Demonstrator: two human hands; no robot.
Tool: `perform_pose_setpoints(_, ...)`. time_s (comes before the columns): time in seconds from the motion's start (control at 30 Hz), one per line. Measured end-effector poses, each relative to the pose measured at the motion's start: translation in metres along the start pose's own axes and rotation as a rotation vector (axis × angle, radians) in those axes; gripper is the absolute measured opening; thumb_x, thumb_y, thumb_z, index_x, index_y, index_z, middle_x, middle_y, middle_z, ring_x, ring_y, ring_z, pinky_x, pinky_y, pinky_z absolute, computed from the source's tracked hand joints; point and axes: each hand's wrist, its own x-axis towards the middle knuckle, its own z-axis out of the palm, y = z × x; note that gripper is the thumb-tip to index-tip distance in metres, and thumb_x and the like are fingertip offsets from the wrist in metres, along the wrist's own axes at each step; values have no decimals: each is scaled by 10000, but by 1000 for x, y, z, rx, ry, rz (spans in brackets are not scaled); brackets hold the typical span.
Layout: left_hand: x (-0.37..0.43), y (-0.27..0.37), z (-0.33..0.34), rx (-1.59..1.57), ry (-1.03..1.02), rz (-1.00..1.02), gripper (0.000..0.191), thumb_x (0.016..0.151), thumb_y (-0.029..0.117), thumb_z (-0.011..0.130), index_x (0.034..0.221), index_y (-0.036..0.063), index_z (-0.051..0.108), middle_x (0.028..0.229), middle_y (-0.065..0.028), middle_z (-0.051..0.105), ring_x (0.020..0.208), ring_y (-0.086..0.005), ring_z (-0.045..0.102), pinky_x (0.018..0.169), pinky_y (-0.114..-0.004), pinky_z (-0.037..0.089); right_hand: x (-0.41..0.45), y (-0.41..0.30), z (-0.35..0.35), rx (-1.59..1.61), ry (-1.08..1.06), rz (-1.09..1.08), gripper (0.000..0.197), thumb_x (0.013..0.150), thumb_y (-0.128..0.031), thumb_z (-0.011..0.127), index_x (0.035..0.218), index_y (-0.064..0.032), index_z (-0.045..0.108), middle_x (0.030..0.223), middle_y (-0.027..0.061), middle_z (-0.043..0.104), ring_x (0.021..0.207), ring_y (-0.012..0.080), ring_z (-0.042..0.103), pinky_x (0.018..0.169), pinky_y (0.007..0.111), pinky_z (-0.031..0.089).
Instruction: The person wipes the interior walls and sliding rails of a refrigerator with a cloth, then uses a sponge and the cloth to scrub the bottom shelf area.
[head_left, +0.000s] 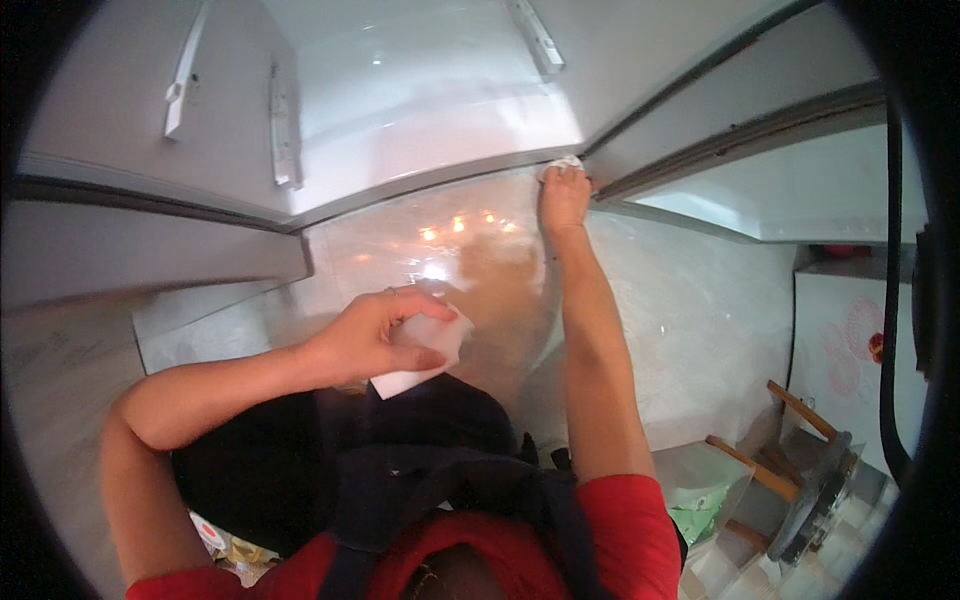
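My left hand (382, 330) holds a white block (431, 341), perhaps a sponge, between thumb and fingers above my dark-clothed knee. One edge of the block looks ragged. My right arm is stretched forward, and my right hand (566, 199) presses a crumpled white cloth or wipe (564, 162) into the corner where the white cabinet (435, 150) meets the side panel. Beneath both hands lies a glossy, light marbled floor (487, 277) with reflected lights.
White rails (281, 127) are fixed inside the cabinet. A dark-edged frame (735, 142) runs along the right. At the lower right are a wooden-legged stool (802, 480) and a green packet (701, 514). A black cable (891, 300) hangs at the far right.
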Motion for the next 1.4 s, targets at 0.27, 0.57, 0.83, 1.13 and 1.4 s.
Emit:
perform_pose_setpoints(0.27,-45,5,-26,565,-293,35,443,750,323,679,1093,54,595,1216,-161,531,1089,-337,525,914,-386,425,-22,4,-9,-7,-7,-159,66,768,-123,536,796,-85,583,769,139,612,794,319,575,695,437,444)
perform_pose_setpoints(0.57,-21,-1,-12,481,-285,138,449,786,270,670,1169,70,548,1168,-127,551,987,-230,566,835,-333,459,-63,50,-69,869,-645,534,174,761,-102,598,919,-32,617,828,132,644,799,234,616,741,335,482)
perform_pose_setpoints(0.83,37,56,40,8,-184,-115,531,787,200,691,1257,81,474,1071,-80,581,908,-129,570,783,-264,453,-98,166,-233,1549,-643,839,242,803,-48,548,1043,-20,564,882,64,618,792,154,601,721,305,484)
perform_pose_setpoints(1.13,133,162,110,-291,-281,117,479,814,109,629,1257,46,458,1127,-68,561,959,-138,566,815,-266,466,-114,242,-261,2224,53,795,469,767,-162,521,1217,-40,467,1094,89,570,942,183,575,721,288,483)
perform_pose_setpoints(1.4,139,197,157,-616,-281,-48,518,795,149,620,1269,49,436,1143,-89,552,973,-166,580,813,-302,494,-137,245,-327,2109,434,974,474,785,-163,470,1247,-58,474,1121,68,555,953,181,564,651,261,473)
